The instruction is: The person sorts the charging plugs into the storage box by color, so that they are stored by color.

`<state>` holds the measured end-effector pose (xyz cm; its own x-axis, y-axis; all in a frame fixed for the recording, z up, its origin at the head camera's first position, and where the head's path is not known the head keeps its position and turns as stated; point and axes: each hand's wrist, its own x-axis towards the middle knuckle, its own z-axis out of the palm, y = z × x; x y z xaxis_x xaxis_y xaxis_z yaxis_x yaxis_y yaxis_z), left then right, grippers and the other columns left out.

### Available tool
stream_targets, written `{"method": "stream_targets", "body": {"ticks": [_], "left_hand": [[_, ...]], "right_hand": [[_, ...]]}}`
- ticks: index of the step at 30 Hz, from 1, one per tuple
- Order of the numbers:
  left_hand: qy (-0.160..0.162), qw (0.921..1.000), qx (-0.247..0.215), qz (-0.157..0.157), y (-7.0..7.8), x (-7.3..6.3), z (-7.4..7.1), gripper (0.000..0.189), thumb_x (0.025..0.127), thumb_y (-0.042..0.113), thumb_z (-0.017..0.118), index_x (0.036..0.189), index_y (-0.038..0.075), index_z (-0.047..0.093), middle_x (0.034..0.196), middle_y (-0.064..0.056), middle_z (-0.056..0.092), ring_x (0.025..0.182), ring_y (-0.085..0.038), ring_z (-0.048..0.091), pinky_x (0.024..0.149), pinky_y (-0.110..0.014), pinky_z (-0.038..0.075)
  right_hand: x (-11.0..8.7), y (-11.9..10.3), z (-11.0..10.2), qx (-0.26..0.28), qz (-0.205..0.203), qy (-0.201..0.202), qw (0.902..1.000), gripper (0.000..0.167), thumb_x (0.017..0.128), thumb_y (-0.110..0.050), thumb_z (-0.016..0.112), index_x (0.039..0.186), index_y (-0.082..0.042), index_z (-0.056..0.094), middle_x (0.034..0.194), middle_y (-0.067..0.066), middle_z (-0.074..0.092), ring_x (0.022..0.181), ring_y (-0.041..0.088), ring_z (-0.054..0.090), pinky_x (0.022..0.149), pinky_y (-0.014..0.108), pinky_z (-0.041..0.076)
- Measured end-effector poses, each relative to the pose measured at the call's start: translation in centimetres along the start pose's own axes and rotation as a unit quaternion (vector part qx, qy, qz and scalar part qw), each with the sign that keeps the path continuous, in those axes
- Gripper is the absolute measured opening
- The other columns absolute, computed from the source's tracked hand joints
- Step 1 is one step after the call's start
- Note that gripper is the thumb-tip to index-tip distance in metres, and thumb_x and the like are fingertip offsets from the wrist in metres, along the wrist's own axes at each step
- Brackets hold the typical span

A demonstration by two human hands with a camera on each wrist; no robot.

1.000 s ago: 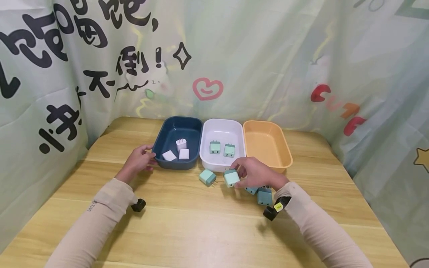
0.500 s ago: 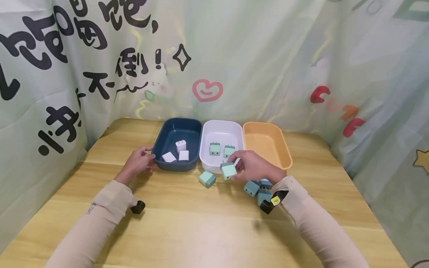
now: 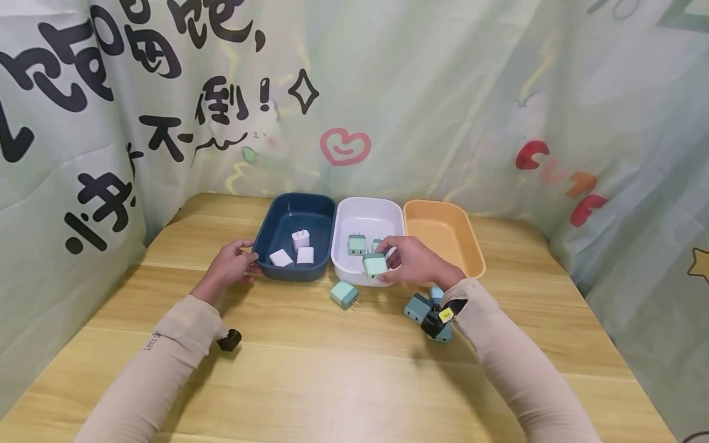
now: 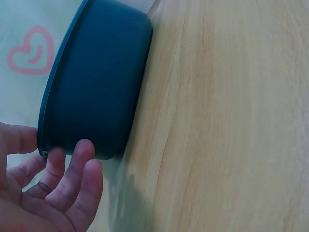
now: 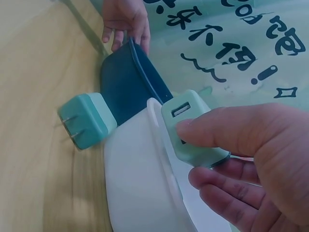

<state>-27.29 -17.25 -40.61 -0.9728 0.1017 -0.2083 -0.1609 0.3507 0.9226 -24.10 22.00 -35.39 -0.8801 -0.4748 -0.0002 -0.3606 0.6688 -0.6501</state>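
Note:
My right hand pinches a light-green USB charger plug over the front rim of the white bin. In the right wrist view, the thumb lies over its USB face. Two similar green plugs sit inside that bin; the held plug and fingers partly hide one. My left hand holds the corner of the navy bin, thumb at the rim and fingertips against the outer wall. Several white charger plugs lie in the navy bin. Another green plug rests on the table before the white bin.
A yellow bin stands right of the white one, the three side by side. Several blue charger plugs lie on the wooden table under my right wrist, partly covered by it. A printed curtain hangs behind.
My right hand has lifted the green plug from before the white bin up and forward to above its front rim. The left hand has stayed at the navy bin.

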Motion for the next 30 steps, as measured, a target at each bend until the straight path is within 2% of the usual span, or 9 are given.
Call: {"method": "stream_targets", "body": {"ticks": [13,25,30], "left_hand": [[0.002,0.9999,-0.012,0.000,0.1,0.1,0.1,0.050,0.101,0.007,0.045,0.148,0.003,0.030,0.104,-0.020,0.057,0.078,-0.021,0.064,0.063,-0.035,0.055],[0.001,0.9999,-0.014,0.003,0.2,0.3,0.1,0.051,0.101,0.006,0.045,0.149,0.004,0.030,0.097,-0.017,0.057,0.074,-0.020,0.064,0.062,-0.035,0.056],[0.001,0.9999,-0.010,0.000,0.4,0.2,0.0,0.051,0.100,0.005,0.045,0.149,0.003,0.031,0.094,-0.015,0.059,0.075,-0.021,0.064,0.063,-0.036,0.056]], "right_hand": [[2.2,1.3,-0.3,0.007,0.032,0.023,0.9992,0.047,0.073,-0.014,0.085,0.111,-0.003,0.060,0.104,0.010,0.061,0.084,0.021,0.063,0.077,0.033,0.055],[4.6,3.3,-0.3,0.010,0.055,0.053,0.9970,0.045,0.074,-0.012,0.084,0.110,-0.002,0.060,0.107,0.013,0.062,0.086,0.023,0.064,0.076,0.032,0.054],[5.5,3.7,-0.5,0.015,0.080,0.055,0.9951,0.046,0.076,-0.013,0.084,0.113,-0.002,0.059,0.111,0.013,0.060,0.091,0.024,0.062,0.078,0.033,0.054]]}}
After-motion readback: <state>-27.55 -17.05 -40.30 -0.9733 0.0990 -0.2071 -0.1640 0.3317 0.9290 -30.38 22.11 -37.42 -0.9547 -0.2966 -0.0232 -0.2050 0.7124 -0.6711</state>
